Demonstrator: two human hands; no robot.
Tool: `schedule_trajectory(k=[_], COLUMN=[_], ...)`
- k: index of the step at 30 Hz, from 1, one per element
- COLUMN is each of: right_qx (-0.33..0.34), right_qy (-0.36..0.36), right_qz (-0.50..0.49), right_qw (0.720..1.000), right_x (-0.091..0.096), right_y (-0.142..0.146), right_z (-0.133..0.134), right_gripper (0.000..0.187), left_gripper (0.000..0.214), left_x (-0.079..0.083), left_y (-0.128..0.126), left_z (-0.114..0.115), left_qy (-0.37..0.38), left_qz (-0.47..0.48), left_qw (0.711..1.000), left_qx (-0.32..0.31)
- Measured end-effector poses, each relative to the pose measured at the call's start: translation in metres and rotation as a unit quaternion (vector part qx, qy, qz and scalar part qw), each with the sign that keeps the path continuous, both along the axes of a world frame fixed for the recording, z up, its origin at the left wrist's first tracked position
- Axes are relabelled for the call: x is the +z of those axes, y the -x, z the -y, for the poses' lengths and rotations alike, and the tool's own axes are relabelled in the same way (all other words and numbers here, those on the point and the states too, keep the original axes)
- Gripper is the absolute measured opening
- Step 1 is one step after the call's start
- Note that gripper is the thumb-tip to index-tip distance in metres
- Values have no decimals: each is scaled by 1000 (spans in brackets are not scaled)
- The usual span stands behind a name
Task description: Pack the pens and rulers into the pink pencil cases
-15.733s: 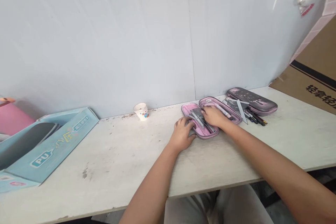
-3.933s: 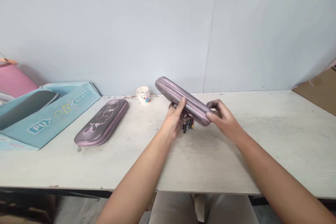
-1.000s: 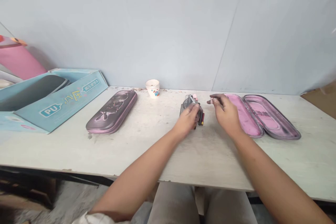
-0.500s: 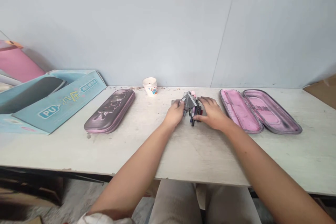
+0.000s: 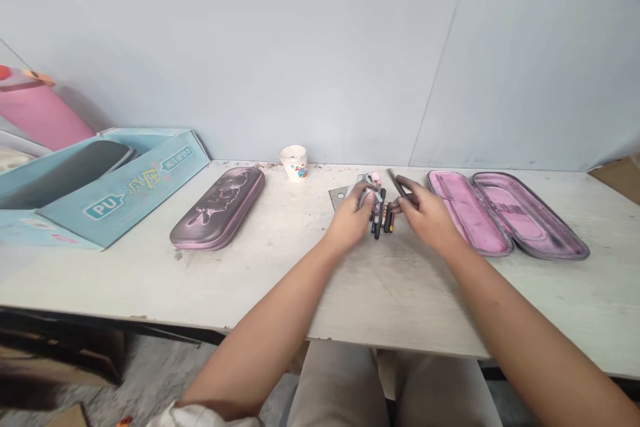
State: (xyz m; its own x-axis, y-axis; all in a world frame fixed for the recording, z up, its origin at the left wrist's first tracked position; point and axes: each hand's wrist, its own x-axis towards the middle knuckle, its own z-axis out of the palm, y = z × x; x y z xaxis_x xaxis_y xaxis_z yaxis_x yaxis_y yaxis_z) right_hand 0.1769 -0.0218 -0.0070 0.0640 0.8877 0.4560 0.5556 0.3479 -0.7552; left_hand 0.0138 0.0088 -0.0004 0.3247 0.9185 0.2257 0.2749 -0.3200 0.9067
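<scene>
My right hand (image 5: 426,212) is closed around a dark pen (image 5: 395,180), which it holds tilted just right of the pile. My left hand (image 5: 350,217) is at the left side of the pile, its fingers curled over a small pale thing that I cannot make out. Between my hands several pens (image 5: 383,221) lie bunched, mostly black, with their ends toward me. Under and beyond my left hand shows a grey ruler-like piece (image 5: 338,195) with a round hole. A small pink item (image 5: 375,177) sits at the pile's far end.
An open pencil case (image 5: 465,213) with pink lining lies to the right, a closed dark one (image 5: 217,210) with a rabbit outline to the left. A paper cup (image 5: 295,164) stands near the wall. A light-blue box (image 5: 120,197) fills the far left; cardboard (image 5: 617,177) is at far right.
My right hand has lifted a dark pen from the pile. My left hand has moved from the grey ruler-like pieces onto the pens. The view has shifted slightly.
</scene>
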Motion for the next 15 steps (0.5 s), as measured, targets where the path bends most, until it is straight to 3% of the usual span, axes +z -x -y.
schedule_trajectory(k=[3, 8, 15], right_qx=[1, -25, 23], right_qy=[13, -45, -8], right_qz=[-135, -246, -195], right_qw=[991, 968, 980], right_x=[9, 20, 25], right_y=[3, 9, 6], right_z=[7, 16, 18], right_gripper=[35, 27, 24], left_gripper=[30, 29, 31], left_x=[4, 5, -1], left_y=[2, 4, 4], left_z=[2, 2, 0], left_qy=[-62, -96, -89], left_qz=[-36, -111, -116], left_qw=[997, 989, 989], left_qx=[-27, 4, -18])
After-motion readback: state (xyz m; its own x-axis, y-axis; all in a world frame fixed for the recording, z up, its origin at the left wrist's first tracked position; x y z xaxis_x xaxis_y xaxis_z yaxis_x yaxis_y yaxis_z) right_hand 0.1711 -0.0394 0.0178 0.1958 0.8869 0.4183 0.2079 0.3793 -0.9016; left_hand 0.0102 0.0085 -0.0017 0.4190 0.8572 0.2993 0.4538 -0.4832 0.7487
